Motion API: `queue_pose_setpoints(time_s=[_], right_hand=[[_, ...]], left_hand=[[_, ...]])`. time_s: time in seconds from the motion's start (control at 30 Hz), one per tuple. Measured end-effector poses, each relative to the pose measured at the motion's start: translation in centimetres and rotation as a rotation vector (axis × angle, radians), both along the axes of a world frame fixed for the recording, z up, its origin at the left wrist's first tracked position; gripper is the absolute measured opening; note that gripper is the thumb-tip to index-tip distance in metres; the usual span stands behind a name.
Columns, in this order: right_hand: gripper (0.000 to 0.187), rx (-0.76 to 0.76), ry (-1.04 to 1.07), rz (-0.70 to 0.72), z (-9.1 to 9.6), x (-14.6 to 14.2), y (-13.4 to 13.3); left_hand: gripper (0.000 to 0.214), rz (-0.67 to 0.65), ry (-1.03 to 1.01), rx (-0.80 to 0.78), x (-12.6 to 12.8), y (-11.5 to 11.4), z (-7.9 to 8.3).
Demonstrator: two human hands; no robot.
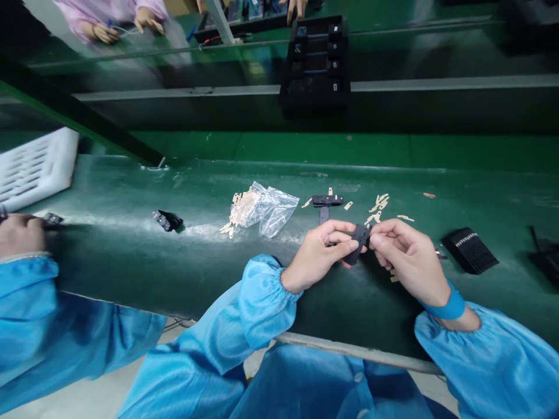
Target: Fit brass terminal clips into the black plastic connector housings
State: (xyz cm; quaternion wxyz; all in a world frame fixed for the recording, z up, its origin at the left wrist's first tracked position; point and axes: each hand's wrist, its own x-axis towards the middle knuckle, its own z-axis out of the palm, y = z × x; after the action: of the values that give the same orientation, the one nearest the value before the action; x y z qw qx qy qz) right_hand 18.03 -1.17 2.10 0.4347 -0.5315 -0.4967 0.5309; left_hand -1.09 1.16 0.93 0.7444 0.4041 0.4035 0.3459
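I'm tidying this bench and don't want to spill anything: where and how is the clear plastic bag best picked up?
Probably pinch the plastic bag by its right end, coming from above and the right. That end is crumpled into loose folds and looks free of pieces, while small tan pieces lie heaped at its left end and might scatter.

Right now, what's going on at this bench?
The person's left hand holds a small black part, and the right hand is at its edge; whether it pinches something is unclear. A heap of small tan pieces lies against a clear plastic bag on the green table, and a row of black pieces sits to the right. A co-worker's hand shows at far left.
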Motion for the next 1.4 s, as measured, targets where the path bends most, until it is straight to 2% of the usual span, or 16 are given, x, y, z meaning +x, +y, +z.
queue_pose_setpoints(time_s=[0.27, 0.5, 0.77, 1.0, 1.27, 1.4], right_hand=[[0.024, -0.018, 0.036, 0.016, 0.4, -0.3, 0.0], [0.027, -0.102, 0.082, 0.105, 0.1, 0.9, 0.2], [0.029, -0.007, 0.023, 0.067, -0.4, 0.0, 0.0], [0.022, 0.003, 0.005, 0.170, -0.3, 0.7, 0.1], [0.021, 0.064, -0.076, 0.005, -0.4, 0.5, 0.2], [0.020, 0.101, -0.098, -0.027, -0.5, 0.3, 0.2]], left_hand=[[0.046, -0.035, -0.014, -0.006, -0.1, 0.0, -0.1], [0.045, -0.119, -0.096, -0.106, -0.4, 0.2, -0.4], [0.045, -0.079, -0.096, -0.118, -0.4, 0.1, -0.5], [0.041, -0.056, -0.031, -0.056, -0.4, 0.4, -0.3], [0.036, -0.006, 0.043, -0.004, 0.1, 0.3, 0.0], [0.037, -0.004, 0.066, 0.002, 0.3, 0.2, 0.2]])
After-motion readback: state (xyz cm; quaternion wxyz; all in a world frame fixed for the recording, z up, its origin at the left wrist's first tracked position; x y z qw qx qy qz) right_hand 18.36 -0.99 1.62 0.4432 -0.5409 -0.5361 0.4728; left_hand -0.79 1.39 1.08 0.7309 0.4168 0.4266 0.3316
